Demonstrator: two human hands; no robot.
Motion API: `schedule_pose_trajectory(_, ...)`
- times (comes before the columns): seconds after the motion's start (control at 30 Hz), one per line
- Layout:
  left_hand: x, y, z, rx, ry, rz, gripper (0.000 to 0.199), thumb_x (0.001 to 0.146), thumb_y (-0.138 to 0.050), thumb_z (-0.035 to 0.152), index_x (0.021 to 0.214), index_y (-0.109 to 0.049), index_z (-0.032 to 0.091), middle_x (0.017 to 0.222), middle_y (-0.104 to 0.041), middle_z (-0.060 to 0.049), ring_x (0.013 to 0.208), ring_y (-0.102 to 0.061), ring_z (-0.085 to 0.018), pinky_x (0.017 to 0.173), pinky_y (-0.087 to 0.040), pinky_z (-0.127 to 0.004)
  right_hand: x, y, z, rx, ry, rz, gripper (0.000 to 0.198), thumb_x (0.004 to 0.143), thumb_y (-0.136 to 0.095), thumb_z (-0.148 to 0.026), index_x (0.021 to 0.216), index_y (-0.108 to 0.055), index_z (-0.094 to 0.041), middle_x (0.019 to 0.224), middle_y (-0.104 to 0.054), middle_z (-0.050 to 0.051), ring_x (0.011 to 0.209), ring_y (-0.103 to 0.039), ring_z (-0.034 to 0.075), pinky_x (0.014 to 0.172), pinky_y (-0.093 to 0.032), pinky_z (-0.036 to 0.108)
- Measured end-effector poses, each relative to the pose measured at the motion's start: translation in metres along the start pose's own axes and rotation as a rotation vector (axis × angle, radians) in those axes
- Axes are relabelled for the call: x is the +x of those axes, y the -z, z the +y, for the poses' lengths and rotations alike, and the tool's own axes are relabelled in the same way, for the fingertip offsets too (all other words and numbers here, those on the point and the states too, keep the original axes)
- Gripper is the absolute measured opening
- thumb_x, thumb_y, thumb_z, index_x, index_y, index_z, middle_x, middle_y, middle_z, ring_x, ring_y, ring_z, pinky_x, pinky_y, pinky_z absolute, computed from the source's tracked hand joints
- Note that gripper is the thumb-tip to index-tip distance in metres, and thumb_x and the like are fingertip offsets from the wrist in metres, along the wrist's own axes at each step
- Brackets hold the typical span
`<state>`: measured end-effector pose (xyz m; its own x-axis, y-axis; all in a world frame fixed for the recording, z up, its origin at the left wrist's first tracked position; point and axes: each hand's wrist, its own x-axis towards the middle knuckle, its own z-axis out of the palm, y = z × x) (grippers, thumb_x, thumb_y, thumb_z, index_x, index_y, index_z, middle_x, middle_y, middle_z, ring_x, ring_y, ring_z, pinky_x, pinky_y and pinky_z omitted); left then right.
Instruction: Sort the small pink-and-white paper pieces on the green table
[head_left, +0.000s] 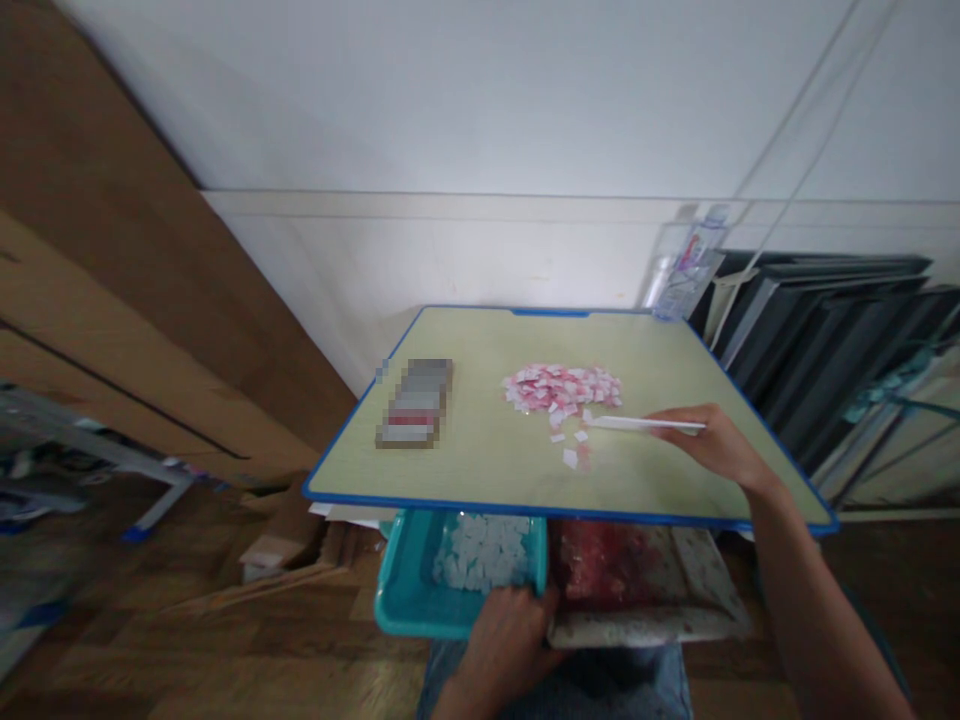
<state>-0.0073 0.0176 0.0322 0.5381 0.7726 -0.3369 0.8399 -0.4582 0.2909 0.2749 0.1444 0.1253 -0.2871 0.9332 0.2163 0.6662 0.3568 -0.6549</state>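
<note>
Blurred slab (414, 402) at table (450, 475) left, set aside, probably to leave the middle free. Below the near edge, teal bin (420, 612) with white pieces (484, 552), likely kept by the lap for easy reach. Left hand (510, 632) back-up at the bin's near right corner, forearm from below, fingers curled; can't tell if they grasp the rim. Pink-white flakes (559, 388) heaped mid-table, a few strays nearer, probably spread to be picked singly. Red-stained tray (697, 570) right beside the bin, also close in. White tool (626, 424) lies near level, tip at the strays, presumably for fine contact. Right hand (705, 440) pinches its rear end, wrist bent, forearm reaching up from lower right. Bottle (686, 280) far right corner, out of the way.
</note>
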Motion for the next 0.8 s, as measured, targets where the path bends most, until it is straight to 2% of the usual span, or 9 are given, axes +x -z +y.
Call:
schedule_pose_trajectory(0.1,-0.001,0.002,0.002,0.002,0.014,-0.020,0.033,0.080,-0.048,0.043,0.102,-0.052,0.019,0.082,-0.060,-0.009,0.079,-0.055,-0.026,0.067,-0.039,-0.033,0.000,-0.002,-0.001,0.005,-0.005,-0.058,0.033,0.075,-0.051,-0.038,0.088,-0.067,-0.013,0.086,-0.069,0.008,0.077,-0.063,0.025,0.070,-0.049,0.036)
schedule_pose_trajectory(0.27,0.000,0.001,0.001,0.014,0.019,-0.015,0.035,0.078,-0.051,0.045,0.102,-0.052,0.019,0.082,-0.060,-0.008,0.078,-0.055,-0.026,0.067,-0.039,-0.033,0.002,-0.005,-0.003,-0.007,-0.018,0.021,0.031,0.075,-0.051,-0.039,0.085,-0.068,-0.015,0.086,-0.069,0.007,0.077,-0.063,0.025,0.069,-0.049,0.034)
schedule_pose_trajectory(0.33,0.001,-0.002,0.000,0.013,0.006,0.006,0.034,0.078,-0.051,0.045,0.101,-0.053,0.019,0.080,-0.060,-0.008,0.077,-0.055,-0.026,0.066,-0.040,-0.033,0.002,-0.006,-0.004,0.007,-0.007,0.014,0.031,0.074,-0.052,-0.038,0.086,-0.068,-0.014,0.086,-0.069,0.007,0.077,-0.063,0.025,0.068,-0.049,0.034)
schedule_pose_trajectory(0.6,0.000,-0.009,-0.003,0.046,-0.032,0.060,0.034,0.079,-0.049,0.045,0.101,-0.052,0.019,0.078,-0.060,-0.008,0.073,-0.055,-0.026,0.062,-0.040,-0.034,0.001,-0.009,0.003,0.100,-0.039,-0.111,0.032,0.074,-0.053,-0.035,0.091,-0.067,-0.012,0.087,-0.069,0.009,0.075,-0.063,0.023,0.067,-0.049,0.032)
schedule_pose_trajectory(0.8,0.001,-0.010,-0.004,0.049,-0.042,0.069,0.034,0.079,-0.050,0.045,0.101,-0.053,0.020,0.078,-0.059,-0.008,0.072,-0.055,-0.027,0.062,-0.040,-0.034,-0.010,0.005,0.003,0.178,-0.049,-0.283,0.032,0.075,-0.052,-0.037,0.092,-0.067,-0.014,0.092,-0.067,0.009,0.084,-0.062,0.025,0.073,-0.048,0.032)
